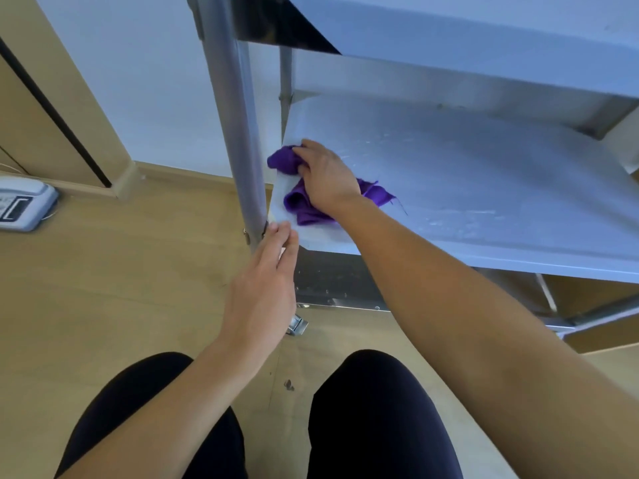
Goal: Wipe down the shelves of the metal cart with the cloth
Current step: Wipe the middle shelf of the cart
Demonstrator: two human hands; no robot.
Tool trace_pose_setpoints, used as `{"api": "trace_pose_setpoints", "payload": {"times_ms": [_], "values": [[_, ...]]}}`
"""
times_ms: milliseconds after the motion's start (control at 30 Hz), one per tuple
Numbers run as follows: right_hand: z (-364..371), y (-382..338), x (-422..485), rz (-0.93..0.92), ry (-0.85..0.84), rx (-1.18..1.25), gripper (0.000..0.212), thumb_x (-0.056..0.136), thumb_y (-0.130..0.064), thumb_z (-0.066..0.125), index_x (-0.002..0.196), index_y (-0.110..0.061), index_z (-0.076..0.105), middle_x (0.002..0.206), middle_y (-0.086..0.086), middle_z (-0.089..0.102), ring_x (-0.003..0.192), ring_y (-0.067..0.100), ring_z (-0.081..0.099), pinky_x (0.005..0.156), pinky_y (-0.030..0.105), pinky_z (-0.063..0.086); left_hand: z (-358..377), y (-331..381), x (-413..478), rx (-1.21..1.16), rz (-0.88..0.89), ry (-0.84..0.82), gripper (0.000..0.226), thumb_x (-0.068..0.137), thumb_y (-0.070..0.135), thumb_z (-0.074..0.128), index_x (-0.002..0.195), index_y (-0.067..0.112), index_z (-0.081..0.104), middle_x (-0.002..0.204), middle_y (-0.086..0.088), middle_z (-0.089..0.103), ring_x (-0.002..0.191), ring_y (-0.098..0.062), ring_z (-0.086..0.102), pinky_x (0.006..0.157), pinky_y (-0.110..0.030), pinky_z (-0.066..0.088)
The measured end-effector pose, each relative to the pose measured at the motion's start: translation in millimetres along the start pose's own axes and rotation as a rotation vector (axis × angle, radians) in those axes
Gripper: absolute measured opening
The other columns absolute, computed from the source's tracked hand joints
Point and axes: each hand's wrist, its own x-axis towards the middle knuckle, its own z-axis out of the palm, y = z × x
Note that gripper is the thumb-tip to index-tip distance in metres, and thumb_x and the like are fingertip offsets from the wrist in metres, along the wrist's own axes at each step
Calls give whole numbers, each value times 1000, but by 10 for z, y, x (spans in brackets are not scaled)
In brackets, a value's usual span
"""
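A crumpled purple cloth (297, 202) lies on the middle shelf (466, 188) of the metal cart, near its front left corner. My right hand (325, 178) lies on top of the cloth with fingers curled around its far end, pressing it onto the shelf. My left hand (266, 285) reaches toward the cart's front left post (238, 133), its straight fingertips touching the shelf corner beside the post. The top shelf (484, 39) overhangs above.
A lower shelf edge and a caster (297, 324) show below the middle shelf. A grey device (20, 205) sits on the wooden floor at left, by a wall and door frame. My knees in dark trousers are at the bottom of the view.
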Motion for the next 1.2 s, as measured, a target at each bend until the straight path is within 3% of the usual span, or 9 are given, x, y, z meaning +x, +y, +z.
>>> {"api": "trace_pose_setpoints", "payload": {"times_ms": [67,267,367,467,600,800,900,1067,1200], "values": [[10,-8,-9,-1,10,6,40,101,-16,38,140,-20,47,153,-3,35,138,21,36,113,34,31,-8,-14,14,-24,-10,5,67,74,-6,63,138,5,48,147,-5,43,138,-18,38,69,-31,57],[-137,-82,-835,-231,-18,96,36,95,-9,49,129,-15,60,143,-3,50,130,18,46,108,28,36,17,12,30,-66,-18,58,62,73,-14,59,132,6,54,142,-2,48,137,-16,40,71,-35,60],[-72,-141,-889,-191,44,103,34,94,-8,49,124,-16,63,138,-5,54,125,18,50,103,30,42,16,8,33,-56,-2,70,65,74,-13,58,136,5,51,141,-5,49,137,-19,41,78,-32,56],[29,-166,-461,-114,79,71,36,93,-6,47,125,-14,62,138,0,54,123,25,52,103,39,42,7,-12,24,-39,10,58,59,75,-12,59,132,3,55,142,-6,49,138,-19,40,72,-32,57],[28,-76,117,31,56,58,36,97,-8,42,128,-17,58,136,1,54,122,25,51,102,36,41,-17,-44,27,-21,17,33,64,75,-8,64,136,4,51,144,-5,47,137,-20,41,72,-34,59],[-96,-104,-422,-145,-11,79,37,94,-5,48,127,-14,61,140,-2,53,125,21,50,105,30,37,-14,-19,51,-54,-14,47,64,73,-13,61,134,5,53,144,-1,46,139,-17,38,71,-34,59],[-116,-77,-877,-206,75,44,31,94,-6,49,120,-15,64,133,-4,57,118,20,55,94,31,46,-3,-12,33,-38,9,57,65,72,-13,62,134,4,52,144,-4,47,138,-18,39,78,-29,56],[-58,-79,-676,-138,87,57,31,96,-8,46,120,-17,64,129,-8,58,116,18,54,91,38,51,-71,55,47,24,2,51,62,74,-2,60,135,3,50,140,-5,49,138,-19,38,76,-26,55],[-40,-41,-627,-68,109,50,32,97,-12,46,123,-20,62,133,-10,56,119,18,53,87,38,53,-130,119,123,138,-37,5,56,74,10,63,128,3,54,131,-7,53,126,-21,51,66,-31,54]]}}
